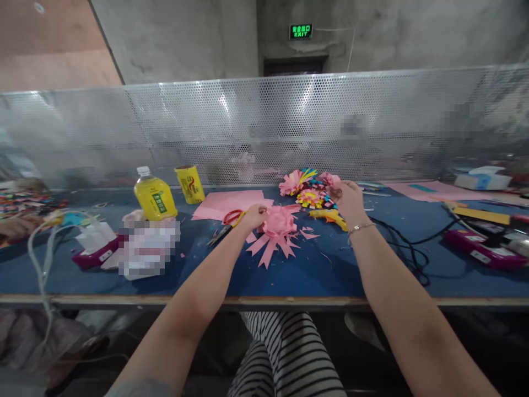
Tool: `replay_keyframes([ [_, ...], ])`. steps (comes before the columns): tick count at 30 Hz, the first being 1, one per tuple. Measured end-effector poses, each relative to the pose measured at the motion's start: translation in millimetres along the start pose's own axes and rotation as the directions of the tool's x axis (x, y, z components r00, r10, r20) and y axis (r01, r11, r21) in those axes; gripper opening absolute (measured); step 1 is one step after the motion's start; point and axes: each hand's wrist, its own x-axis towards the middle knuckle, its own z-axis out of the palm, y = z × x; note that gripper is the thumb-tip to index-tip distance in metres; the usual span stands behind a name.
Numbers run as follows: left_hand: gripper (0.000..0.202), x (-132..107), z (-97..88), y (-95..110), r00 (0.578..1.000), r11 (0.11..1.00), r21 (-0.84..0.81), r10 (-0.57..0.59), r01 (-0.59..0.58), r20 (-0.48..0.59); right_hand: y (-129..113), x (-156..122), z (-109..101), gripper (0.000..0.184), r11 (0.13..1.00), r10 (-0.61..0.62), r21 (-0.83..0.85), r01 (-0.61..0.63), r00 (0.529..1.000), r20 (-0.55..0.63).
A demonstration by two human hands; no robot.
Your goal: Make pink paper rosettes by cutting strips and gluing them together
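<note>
A pink paper flower [279, 221] with fringed, notched strips lies on the blue table in front of me. My left hand [255, 215] pinches its left edge with closed fingers. My right hand [347, 196] reaches to a cluster of colourful paper flowers [311, 197] farther back. Its fingers close around a pink paper flower [330, 179] at the right side of that cluster, partly hidden by the hand. Just below lies a yellow glue gun [326, 216]. Scissors [226, 226] with red and yellow handles rest beside my left wrist. Small pink scraps [309, 233] lie to the flower's right.
Pink paper sheets [227, 204], a bottle of yellow liquid [155, 196] and a yellow can [190, 184] stand or lie at left. Purple power strips [481, 251] and black cords [407, 248] are at right. A perforated metal screen [206, 127] borders the back. Another person's hand [19, 226] shows far left.
</note>
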Motion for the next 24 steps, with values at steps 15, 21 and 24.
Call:
replay_keyframes([
  [15, 0.030, 8.2, -28.0, 18.6, 0.980, 0.629, -0.771, -0.068, -0.106, -0.189, 39.5, -36.5, 33.8, 0.029, 0.955, 0.179, -0.281, -0.095, 0.940, 0.291],
  [21, 0.020, 5.5, -23.4, 24.9, 0.978, 0.681, -0.714, 0.013, -0.162, -0.210, 42.7, -48.5, 42.4, 0.025, 0.946, 0.228, -0.302, -0.118, 0.905, 0.359],
  [24, 0.020, 4.3, -21.5, 24.0, 0.981, 0.678, -0.718, 0.026, -0.157, -0.190, 48.1, -48.4, 42.2, 0.026, 0.927, 0.268, -0.349, -0.135, 0.891, 0.367],
])
